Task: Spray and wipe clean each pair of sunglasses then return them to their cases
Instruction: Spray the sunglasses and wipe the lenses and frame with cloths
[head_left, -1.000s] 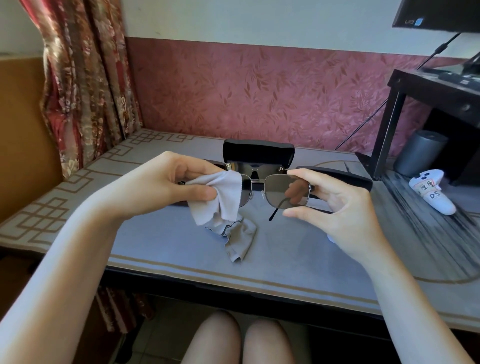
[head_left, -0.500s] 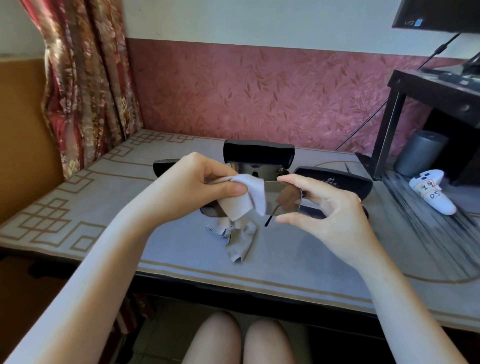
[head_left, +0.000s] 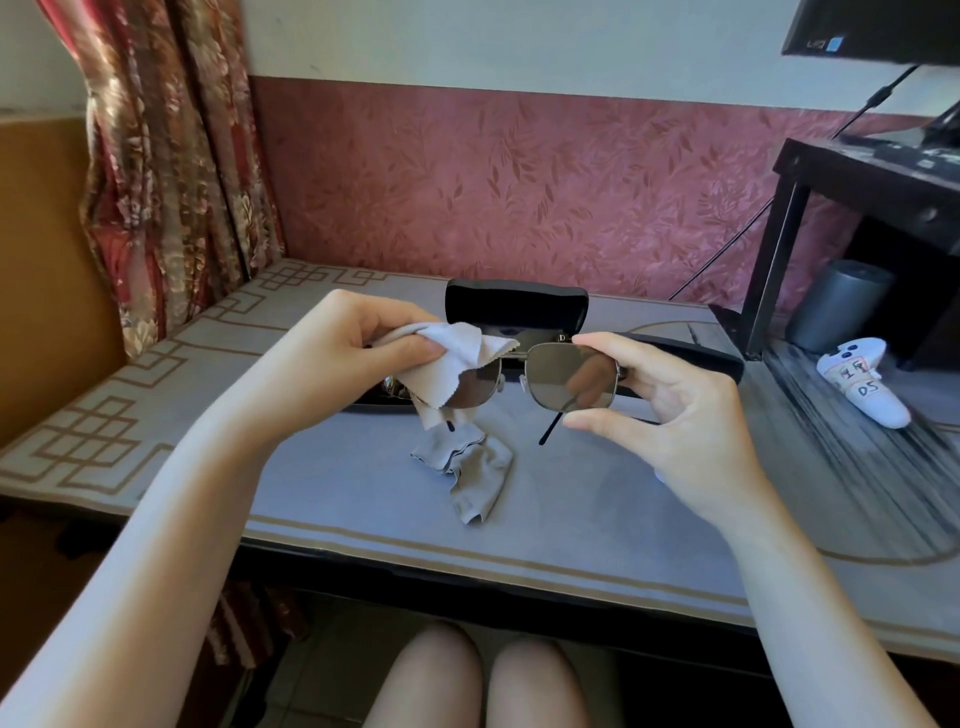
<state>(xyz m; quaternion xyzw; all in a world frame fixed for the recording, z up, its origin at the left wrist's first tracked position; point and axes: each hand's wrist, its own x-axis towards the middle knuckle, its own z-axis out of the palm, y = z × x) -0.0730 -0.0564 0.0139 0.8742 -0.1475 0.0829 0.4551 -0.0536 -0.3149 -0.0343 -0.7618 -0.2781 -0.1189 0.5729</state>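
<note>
Metal-framed sunglasses (head_left: 566, 376) with dark square lenses are held above the table. My right hand (head_left: 670, 402) pinches the frame's right end between thumb and fingers. My left hand (head_left: 353, 358) pinches a grey wiping cloth (head_left: 457, 364) against the left lens, covering part of it. An open black case (head_left: 517, 309) stands behind the glasses with its lid up. Another dark case (head_left: 696, 353) lies to the right behind my right hand. A dark case edge (head_left: 384, 402) shows under my left hand.
A second crumpled grey cloth (head_left: 467, 467) lies on the grey table mat (head_left: 332, 467) under the glasses. A white labelled controller (head_left: 862, 382) and a grey cylinder (head_left: 836, 306) sit at the right, beside a black stand (head_left: 779, 249). A curtain (head_left: 171, 156) hangs at left.
My left hand slid the cloth from the middle of the glasses back to the left lens, uncovering the right lens. My right hand kept its hold on the frame.
</note>
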